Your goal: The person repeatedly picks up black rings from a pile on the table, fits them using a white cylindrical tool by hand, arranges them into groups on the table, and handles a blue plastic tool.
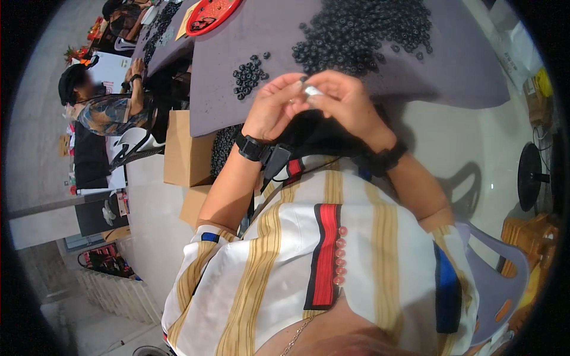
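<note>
My left hand [275, 108] and my right hand [349, 102] meet in front of me, just past the table's near edge. Between the left thumb and forefinger is a small black round piece [304, 79]. My right hand pinches a small white object [313, 91] whose kind I cannot make out, close against the black piece. On the table beyond, a big pile of black ring-like pieces [356, 38] spreads at the back. A smaller cluster of the same pieces [248, 77] lies left of my hands.
A grey cloth covers the table [469, 65]. Below its left edge stands a cardboard box [184, 148] beside more black pieces [222, 151]. A red tray [217, 15] sits far left. Another person [110, 107] works at the left. A purple chair [499, 267] is at my right.
</note>
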`<state>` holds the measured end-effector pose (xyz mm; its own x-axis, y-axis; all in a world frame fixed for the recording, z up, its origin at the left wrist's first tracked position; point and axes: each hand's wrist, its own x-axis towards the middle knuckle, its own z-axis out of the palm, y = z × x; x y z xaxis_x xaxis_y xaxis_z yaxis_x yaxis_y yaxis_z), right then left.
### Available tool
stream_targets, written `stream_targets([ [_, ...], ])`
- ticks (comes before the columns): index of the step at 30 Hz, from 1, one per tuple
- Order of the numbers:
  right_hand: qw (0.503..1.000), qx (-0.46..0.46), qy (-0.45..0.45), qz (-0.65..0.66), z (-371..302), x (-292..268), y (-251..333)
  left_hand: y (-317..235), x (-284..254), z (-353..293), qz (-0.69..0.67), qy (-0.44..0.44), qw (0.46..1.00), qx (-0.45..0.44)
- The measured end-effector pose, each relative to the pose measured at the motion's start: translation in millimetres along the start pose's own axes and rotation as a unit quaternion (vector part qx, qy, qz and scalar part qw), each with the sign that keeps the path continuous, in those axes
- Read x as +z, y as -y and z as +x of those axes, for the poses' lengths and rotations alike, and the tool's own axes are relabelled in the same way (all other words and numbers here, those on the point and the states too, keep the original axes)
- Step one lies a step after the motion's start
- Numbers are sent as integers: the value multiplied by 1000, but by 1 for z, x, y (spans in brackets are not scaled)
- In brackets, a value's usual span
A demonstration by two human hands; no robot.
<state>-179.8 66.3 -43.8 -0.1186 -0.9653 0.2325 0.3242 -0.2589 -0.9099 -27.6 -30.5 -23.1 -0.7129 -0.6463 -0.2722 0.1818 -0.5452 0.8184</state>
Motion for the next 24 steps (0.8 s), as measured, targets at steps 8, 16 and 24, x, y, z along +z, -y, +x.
stream_targets([
  [8,999,2,-4,-45,2,-11,-5,3,-9,-1,-61,29,998,-14],
  [16,1000,-11,9,-23,2,-5,-4,2,-4,-4,-72,45,996,-33],
  [24,999,9,53,-6,3,-8,0,-6,-3,-7,-14,104,994,-41],
])
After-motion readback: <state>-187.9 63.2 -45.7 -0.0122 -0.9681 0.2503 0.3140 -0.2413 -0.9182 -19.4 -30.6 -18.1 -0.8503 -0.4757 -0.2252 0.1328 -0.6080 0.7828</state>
